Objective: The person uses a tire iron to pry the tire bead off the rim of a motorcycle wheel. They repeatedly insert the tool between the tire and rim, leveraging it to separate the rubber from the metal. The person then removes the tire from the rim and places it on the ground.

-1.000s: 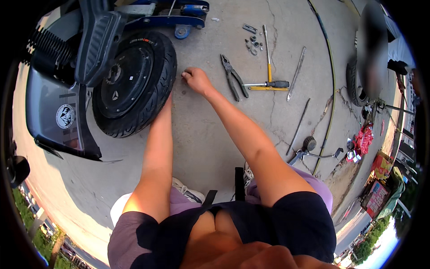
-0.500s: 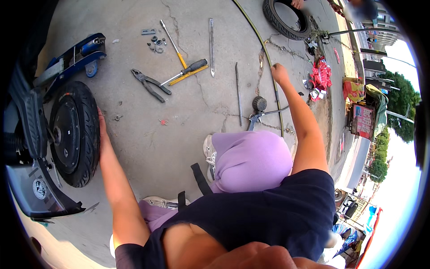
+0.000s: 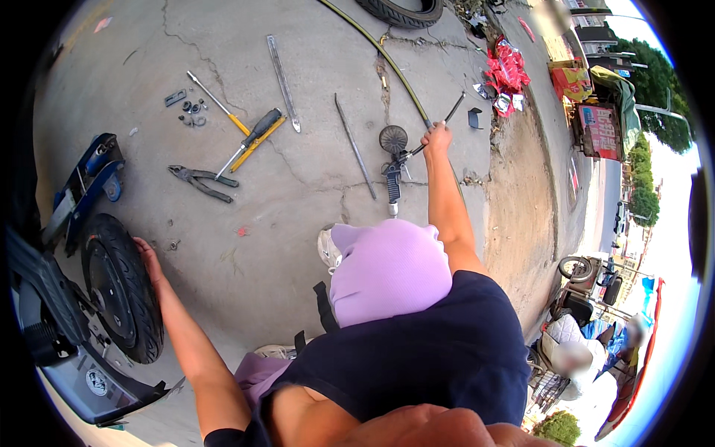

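Note:
At the left a black tire is mounted on a hub-motor wheel (image 3: pixel 112 279) of a scooter. My left hand (image 3: pixel 149 259) rests its stretched fingers against the tread, partly hidden by the tire's edge. To the right, my right hand (image 3: pixel 437 138) is closed around the thin black hose (image 3: pixel 456 104) of a tire inflator gun (image 3: pixel 392 182). The hose's free end sticks out beyond my fist. The inflator's round ribbed gauge (image 3: pixel 393 139) faces up, just in front of my knee. Behind my right hand runs a long yellow-green air hose (image 3: pixel 395 65) on the ground.
Pliers (image 3: pixel 202 182), a screwdriver (image 3: pixel 257 138), a yellow-handled T-shaped tool (image 3: pixel 237 123), a flat tire lever (image 3: pixel 284 86) and a thin metal bar (image 3: pixel 356 149) lie on the concrete. Small hardware (image 3: pixel 194 112) sits beyond them. A loose tire (image 3: pixel 402 11) and red wrappers (image 3: pixel 508 71) are farther off.
My right hand has come nearer to the inflator and now grips its black hose, with the end pointing away. My left hand stays at the tire. The whole view has shifted.

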`<state>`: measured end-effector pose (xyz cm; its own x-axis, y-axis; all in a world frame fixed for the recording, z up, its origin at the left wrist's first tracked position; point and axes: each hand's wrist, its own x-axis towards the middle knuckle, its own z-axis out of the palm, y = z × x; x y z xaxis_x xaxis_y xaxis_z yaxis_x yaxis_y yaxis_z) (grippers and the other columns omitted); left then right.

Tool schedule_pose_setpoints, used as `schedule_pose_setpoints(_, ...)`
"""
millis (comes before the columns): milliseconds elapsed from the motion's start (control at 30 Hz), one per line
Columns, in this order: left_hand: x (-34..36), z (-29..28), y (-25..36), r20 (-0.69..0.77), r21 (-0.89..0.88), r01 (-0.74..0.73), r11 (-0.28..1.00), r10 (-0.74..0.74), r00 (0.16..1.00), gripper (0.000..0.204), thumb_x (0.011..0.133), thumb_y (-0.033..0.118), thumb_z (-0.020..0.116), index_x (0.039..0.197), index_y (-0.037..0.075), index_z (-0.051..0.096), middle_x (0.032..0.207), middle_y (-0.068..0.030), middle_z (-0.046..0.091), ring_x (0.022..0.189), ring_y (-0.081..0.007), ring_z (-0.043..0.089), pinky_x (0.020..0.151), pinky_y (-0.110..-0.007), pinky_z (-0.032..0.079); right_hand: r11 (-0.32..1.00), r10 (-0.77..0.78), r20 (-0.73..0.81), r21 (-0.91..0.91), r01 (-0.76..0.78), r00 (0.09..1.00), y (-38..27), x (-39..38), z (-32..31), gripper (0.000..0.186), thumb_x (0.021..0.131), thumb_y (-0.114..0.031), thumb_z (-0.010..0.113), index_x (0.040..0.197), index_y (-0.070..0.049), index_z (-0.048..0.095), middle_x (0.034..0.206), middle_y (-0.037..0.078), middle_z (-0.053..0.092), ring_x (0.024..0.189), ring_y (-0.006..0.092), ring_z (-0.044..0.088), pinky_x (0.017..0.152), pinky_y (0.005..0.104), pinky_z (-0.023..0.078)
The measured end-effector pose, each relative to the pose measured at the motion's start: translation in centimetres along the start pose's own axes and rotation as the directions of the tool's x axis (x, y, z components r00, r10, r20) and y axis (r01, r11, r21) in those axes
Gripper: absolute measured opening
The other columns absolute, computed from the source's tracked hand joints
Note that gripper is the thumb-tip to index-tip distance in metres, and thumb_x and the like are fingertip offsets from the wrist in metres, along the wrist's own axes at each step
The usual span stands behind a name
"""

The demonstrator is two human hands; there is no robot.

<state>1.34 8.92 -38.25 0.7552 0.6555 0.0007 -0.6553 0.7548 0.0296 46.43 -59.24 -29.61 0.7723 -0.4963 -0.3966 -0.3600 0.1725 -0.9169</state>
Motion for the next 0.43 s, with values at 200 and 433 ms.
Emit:
schedule_pose_setpoints(200, 0.0, -1.4, 1.9, -0.056, -0.043, -0.003, 0.999, 0.001, 0.998, 0.045, 0.09, 0.024, 0.046, 0.127, -0.001, 0.052, 0.137, -0.0131, 0.049, 0.126, -0.0303, 0.044, 0.108, -0.05, 0.03, 0.938, -0.324, 0.655, 0.128, 0.322, 0.683, -14.0, -12.7, 17.6, 0.025, 0.1, -0.025, 0.046, 0.103, 0.0, 0.047, 0.064, -0.002, 0.035, 0.047, 0.007, 0.03, 0.041, 0.023, 0.026)
schedule_pose_setpoints(433, -0.9, 5.1, -3.5, -0.031, -0.015, -0.069, 0.998, 0.068, 0.997, 0.043, 0.09, 0.026, 0.05, 0.126, 0.004, 0.055, 0.135, -0.0123, 0.052, 0.125, -0.0299, 0.047, 0.106, -0.05, 0.034, 0.887, -0.137, 0.96, 0.009, 0.462, 0.244, -10.5, -22.3, 31.9, 0.033, 0.101, -0.031, 0.043, 0.112, 0.0, 0.046, 0.071, 0.0, 0.04, 0.061, 0.0107, 0.043, 0.064, 0.0287, 0.048)
